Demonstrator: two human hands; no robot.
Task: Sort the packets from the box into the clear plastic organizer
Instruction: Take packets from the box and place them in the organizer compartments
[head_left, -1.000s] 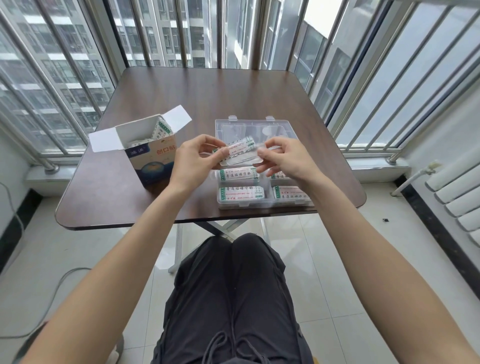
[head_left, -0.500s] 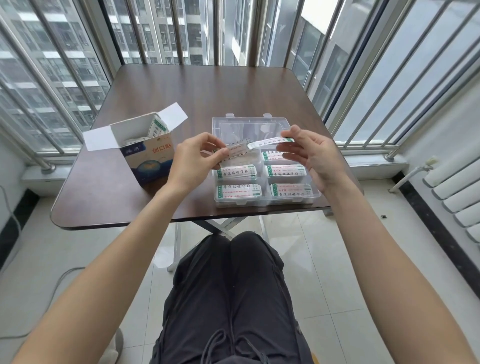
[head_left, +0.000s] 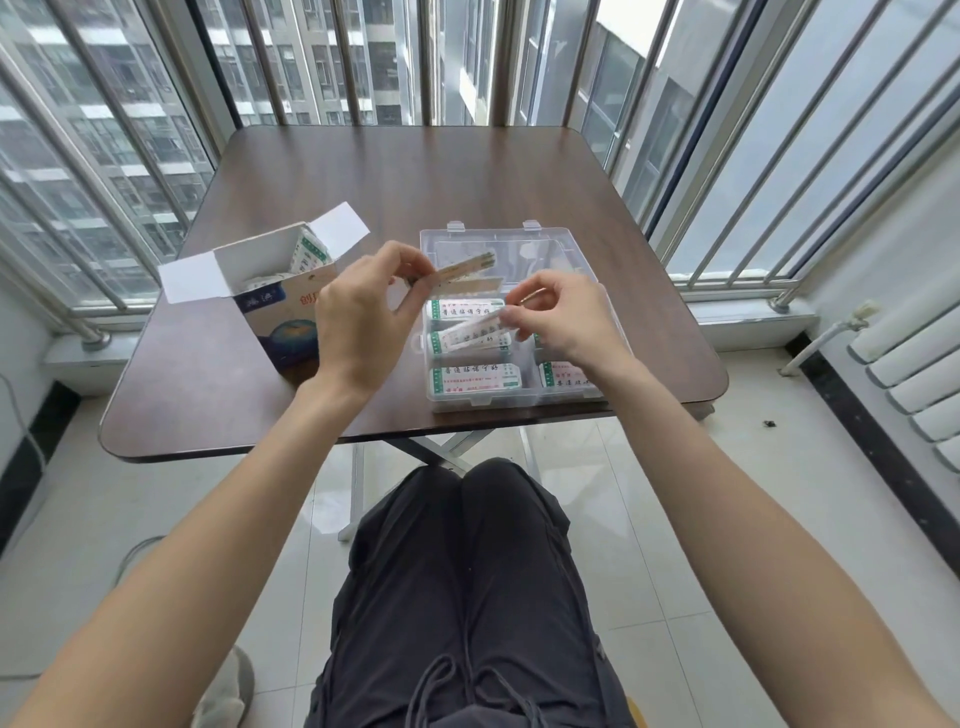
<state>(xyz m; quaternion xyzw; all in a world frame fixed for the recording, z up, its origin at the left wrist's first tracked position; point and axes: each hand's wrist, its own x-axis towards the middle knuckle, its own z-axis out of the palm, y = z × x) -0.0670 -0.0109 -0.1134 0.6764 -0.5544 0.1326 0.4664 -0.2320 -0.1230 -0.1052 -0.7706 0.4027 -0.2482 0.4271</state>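
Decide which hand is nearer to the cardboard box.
Left. The left hand holds packets right beside the box, overlapping its near corner in view. The right hand is farther off, over the organizer, holding one packet.

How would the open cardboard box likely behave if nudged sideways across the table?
The cardboard box looks light, with few packets showing inside, so it would probably slide easily. It stands tall on a narrow base, so a high push might tip it.

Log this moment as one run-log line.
left hand: holds thin paper packets | right hand: pinches white green-printed packet over clear plastic organizer | open blue-and-white cardboard box: packets remain
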